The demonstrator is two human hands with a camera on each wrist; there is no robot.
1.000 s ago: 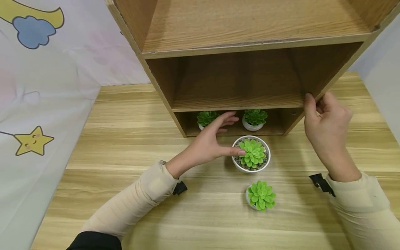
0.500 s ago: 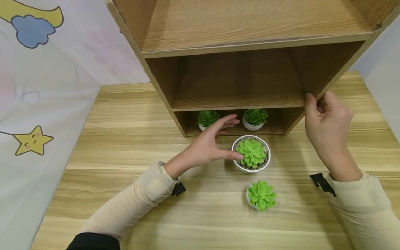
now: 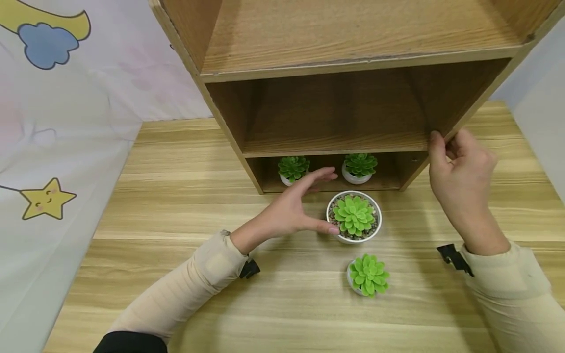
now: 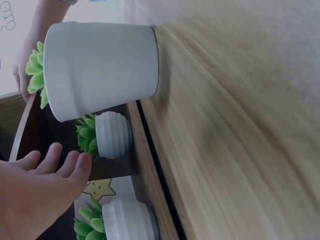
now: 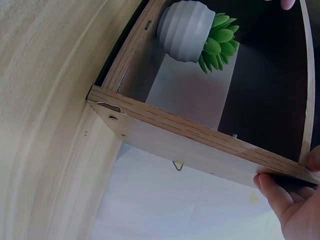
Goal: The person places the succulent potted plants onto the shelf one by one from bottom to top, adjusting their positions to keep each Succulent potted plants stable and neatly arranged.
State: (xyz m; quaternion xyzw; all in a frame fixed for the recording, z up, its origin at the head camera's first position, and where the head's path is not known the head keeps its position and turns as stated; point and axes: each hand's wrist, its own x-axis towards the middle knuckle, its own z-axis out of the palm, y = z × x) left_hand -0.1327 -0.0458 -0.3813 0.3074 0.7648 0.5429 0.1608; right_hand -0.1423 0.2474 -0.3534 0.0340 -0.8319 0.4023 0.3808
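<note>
In the head view my left hand (image 3: 287,211) reaches beside the large white potted succulent (image 3: 354,215), fingers spread and thumb tip at the pot's near left rim. The left wrist view shows the pot's plain side (image 4: 100,65), with the fingers apart from it. My right hand (image 3: 465,171) grips the front edge of the wooden shelf unit's (image 3: 366,68) right side panel, thumb inside and fingers outside. On the bottom shelf sit two small potted succulents, a left one (image 3: 293,168) and a right one (image 3: 359,166). Another small succulent (image 3: 369,275) stands in front of the large pot.
All of this rests on a wood-grain tabletop (image 3: 176,206). A white backdrop (image 3: 106,88) with cartoon prints hangs at the left and behind. The shelf unit's upper boards overhang the bottom compartment in the head view.
My left hand has shifted slightly down and left, its thumb moving from over the succulent's leaves to the pot's rim. My right hand stays on the shelf panel.
</note>
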